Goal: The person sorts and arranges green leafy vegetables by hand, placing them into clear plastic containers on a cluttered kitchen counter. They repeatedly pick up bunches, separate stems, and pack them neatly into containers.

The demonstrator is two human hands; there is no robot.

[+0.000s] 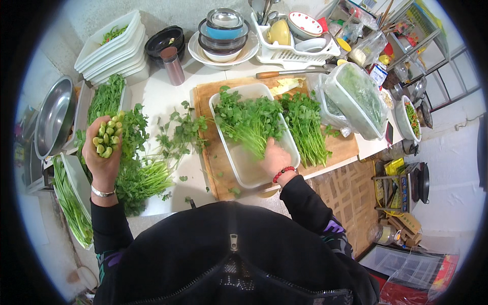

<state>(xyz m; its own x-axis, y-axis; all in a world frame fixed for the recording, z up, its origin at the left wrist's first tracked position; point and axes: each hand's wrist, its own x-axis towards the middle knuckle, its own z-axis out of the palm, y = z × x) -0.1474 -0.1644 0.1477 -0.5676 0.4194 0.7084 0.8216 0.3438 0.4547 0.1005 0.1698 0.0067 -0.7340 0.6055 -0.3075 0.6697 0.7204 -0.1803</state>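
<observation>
My left hand [97, 146], raised at the left of the table, grips a bunch of green stems [108, 137] with their pale cut ends facing up. Below and beside it lies a pile of cilantro [137, 175]. My right hand [276, 155] is inside a translucent plastic tub [244, 175], closed around the stems of a cilantro bunch [248, 118]. Those stems are blurred. The tub stands on a wooden cutting board [213, 167]. Another cilantro bunch [305, 129] lies on the board, against the tub's right side. Loose sprigs [181, 126] are strewn to the board's left.
Behind the board lies a knife with a wooden handle [267, 75]. Wrapped tubs of greens [358, 99] stand at right. Stacked white tubs [114, 49], a tumbler [172, 66], nested bowls [225, 36] and a dish rack [293, 57] line the wall. A steel basin [55, 116] leans at left.
</observation>
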